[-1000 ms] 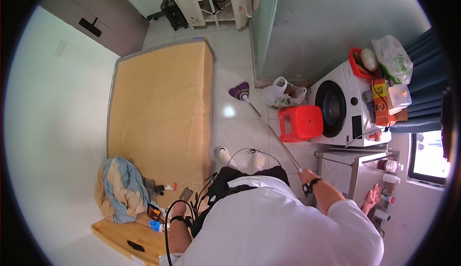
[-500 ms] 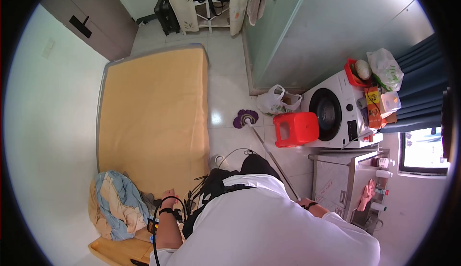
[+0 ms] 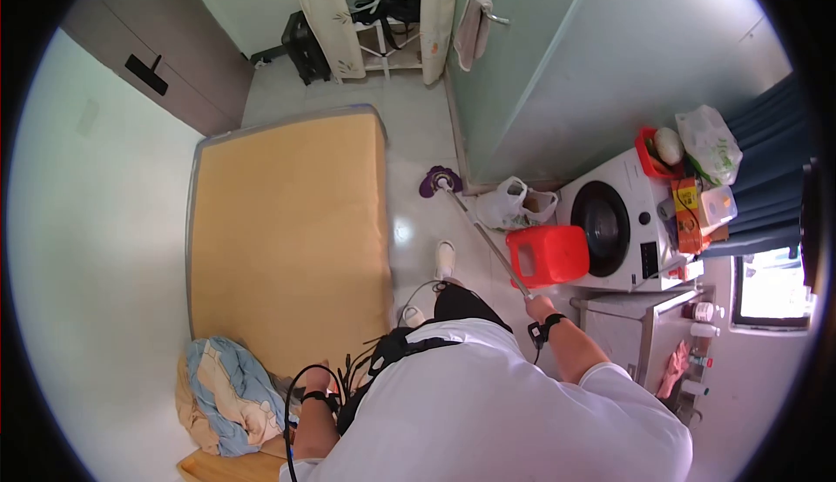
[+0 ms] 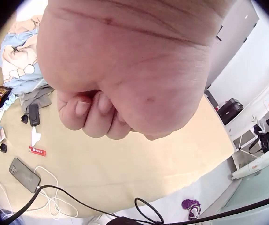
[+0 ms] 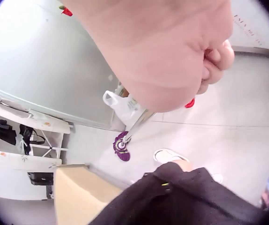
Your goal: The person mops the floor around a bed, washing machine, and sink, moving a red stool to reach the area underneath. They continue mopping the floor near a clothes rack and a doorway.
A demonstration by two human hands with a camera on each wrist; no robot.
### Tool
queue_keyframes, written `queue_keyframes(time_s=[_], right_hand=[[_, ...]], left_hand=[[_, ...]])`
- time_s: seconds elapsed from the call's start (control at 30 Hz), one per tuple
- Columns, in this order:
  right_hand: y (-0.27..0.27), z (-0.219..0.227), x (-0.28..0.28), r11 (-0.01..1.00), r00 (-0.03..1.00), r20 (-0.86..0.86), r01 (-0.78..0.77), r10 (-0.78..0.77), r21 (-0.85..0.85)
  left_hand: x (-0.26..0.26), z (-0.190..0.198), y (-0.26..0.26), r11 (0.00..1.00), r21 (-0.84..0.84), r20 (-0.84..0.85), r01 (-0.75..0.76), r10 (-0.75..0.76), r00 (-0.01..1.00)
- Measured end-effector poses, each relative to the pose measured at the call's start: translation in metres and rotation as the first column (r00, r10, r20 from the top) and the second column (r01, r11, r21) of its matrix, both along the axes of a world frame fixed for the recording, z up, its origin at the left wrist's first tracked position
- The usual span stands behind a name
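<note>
My right hand (image 3: 540, 308) grips the upper end of a metal mop handle (image 3: 501, 257), and its curled fingers (image 5: 213, 70) show in the right wrist view. The handle slants away to a purple mop head (image 3: 441, 181), which lies on the tiles between the bed and the glass partition. My left hand (image 4: 125, 79) is over the bed's near end, its fingers curled in toward the palm with nothing visible in them. Below it on the bed lie a phone (image 4: 25, 174), a white cable and a small red-and-white packet (image 4: 37, 151).
A yellow-covered mattress (image 3: 287, 238) fills the left, with a crumpled blanket (image 3: 231, 399) at its near end. To the right stand a red stool (image 3: 562, 254), a white plastic bag (image 3: 505, 206), a washing machine (image 3: 623, 177) and a metal counter (image 3: 618, 308). Black cables hang at my waist.
The mop head first came nearer to me, then moved away toward the partition's base. My right hand drew back, then reached forward again. One foot has stepped forward.
</note>
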State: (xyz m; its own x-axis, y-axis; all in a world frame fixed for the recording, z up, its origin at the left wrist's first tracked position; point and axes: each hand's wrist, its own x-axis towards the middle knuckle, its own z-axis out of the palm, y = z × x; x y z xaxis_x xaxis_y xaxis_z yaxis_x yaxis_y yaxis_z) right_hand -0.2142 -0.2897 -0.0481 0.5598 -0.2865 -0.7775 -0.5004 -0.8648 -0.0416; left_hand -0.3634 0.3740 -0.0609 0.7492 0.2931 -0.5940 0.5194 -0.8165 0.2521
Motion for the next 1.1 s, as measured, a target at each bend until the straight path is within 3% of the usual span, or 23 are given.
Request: queue_keyframes(time_s=[0.03, 0.07, 0.13, 0.2, 0.23, 0.3, 0.33, 0.37, 0.4, 0.47, 0.53, 0.6, 0.7, 0.8, 0.87, 0.93, 0.97, 1.0, 1.03, 1.07, 1.1], right_hand=[[-0.002, -0.012, 0.014, 0.997, 0.998, 0.053, -0.046, 0.043, 0.056], [-0.004, -0.025, 0.03, 0.989, 0.991, 0.105, -0.094, 0.083, 0.111], [-0.001, -0.039, 0.071, 0.981, 0.993, 0.077, -0.096, 0.085, 0.166], [0.007, -0.047, 0.114, 0.973, 0.983, 0.055, 0.166, -0.177, 0.159], [0.006, -0.054, 0.134, 0.972, 0.983, 0.054, 0.163, -0.174, 0.169], [0.001, -0.073, 0.18, 0.965, 0.956, 0.15, -0.26, 0.253, 0.028], [-0.002, -0.082, 0.205, 0.964, 0.955, 0.153, -0.264, 0.256, 0.038], [-0.008, -0.09, 0.232, 0.819, 0.803, 0.173, -0.573, 0.57, -0.041], [-0.011, -0.094, 0.259, 0.574, 0.554, 0.164, -0.81, 0.817, -0.123], [-0.001, -0.078, 0.317, 0.682, 0.658, 0.184, -0.718, 0.73, -0.139], [0.011, -0.061, 0.38, 0.803, 0.79, 0.148, -0.586, 0.595, -0.104], [0.008, -0.073, 0.433, 0.643, 0.615, 0.191, -0.741, 0.765, -0.194], [0.012, -0.068, 0.496, 0.654, 0.632, 0.172, -0.747, 0.755, -0.122], [0.03, -0.072, 0.512, 0.555, 0.544, 0.206, -0.832, 0.813, 0.004], [0.051, -0.075, 0.509, 0.478, 0.484, 0.236, -0.874, 0.843, 0.086], [0.084, -0.083, 0.477, 0.336, 0.305, 0.264, -0.939, 0.915, -0.079], [0.099, -0.073, 0.463, 0.452, 0.445, 0.191, -0.892, 0.875, 0.008], [0.098, -0.079, 0.441, 0.464, 0.458, 0.184, -0.886, 0.87, 0.013], [0.095, -0.095, 0.417, 0.519, 0.513, 0.189, -0.854, 0.837, 0.02], [0.09, -0.103, 0.393, 0.574, 0.568, 0.193, -0.818, 0.8, 0.024], [0.082, -0.091, 0.371, 0.545, 0.537, 0.182, -0.839, 0.824, 0.007]], left_hand=[[0.003, -0.003, 0.003, 0.996, 0.024, 0.088, 0.087, -0.088, 0.992], [0.007, -0.003, 0.007, 0.981, 0.094, 0.065, 0.171, -0.178, 0.982], [0.02, -0.013, 0.011, 0.973, 0.004, -0.055, -0.23, 0.23, 0.972], [0.033, -0.01, 0.015, 0.95, -0.043, -0.101, -0.311, 0.305, 0.947], [0.049, 0.01, 0.004, 0.913, -0.022, -0.111, -0.408, 0.404, 0.908], [0.084, 0.031, -0.013, 0.864, 0.007, -0.115, -0.504, 0.501, 0.858], [0.098, 0.035, -0.016, 0.844, 0.012, -0.108, -0.537, 0.535, 0.838], [0.111, 0.039, -0.02, 0.823, 0.016, -0.103, -0.568, 0.567, 0.817], [0.128, 0.052, -0.031, 0.819, 0.024, -0.101, -0.573, 0.572, 0.814], [0.163, 0.089, -0.058, 0.861, 0.035, 0.01, -0.508, 0.508, 0.861], [0.177, 0.1, -0.068, 0.879, 0.037, 0.057, -0.476, 0.473, 0.879], [0.188, 0.121, -0.08, 0.914, 0.068, 0.074, -0.4, 0.395, 0.916], [0.188, 0.133, -0.091, 0.897, 0.115, 0.037, -0.426, 0.425, 0.904], [0.172, 0.129, -0.089, 0.857, 0.109, -0.034, -0.504, 0.51, 0.86], [0.146, 0.102, -0.077, 0.833, 0.1, -0.067, -0.545, 0.552, 0.831], [0.135, 0.095, -0.071, 0.815, 0.092, -0.104, -0.572, 0.579, 0.808], [0.137, 0.096, -0.072, 0.806, 0.061, -0.172, -0.589, 0.59, 0.789], [0.138, 0.098, -0.068, 0.798, 0.033, -0.236, -0.602, 0.592, 0.771], [0.131, 0.085, -0.054, 0.867, 0.063, -0.234, -0.494, 0.494, 0.838], [0.128, 0.069, -0.036, 0.877, 0.058, -0.235, -0.476, 0.475, 0.848], [0.126, 0.051, -0.019, 0.906, 0.067, -0.214, -0.418, 0.423, 0.881]])
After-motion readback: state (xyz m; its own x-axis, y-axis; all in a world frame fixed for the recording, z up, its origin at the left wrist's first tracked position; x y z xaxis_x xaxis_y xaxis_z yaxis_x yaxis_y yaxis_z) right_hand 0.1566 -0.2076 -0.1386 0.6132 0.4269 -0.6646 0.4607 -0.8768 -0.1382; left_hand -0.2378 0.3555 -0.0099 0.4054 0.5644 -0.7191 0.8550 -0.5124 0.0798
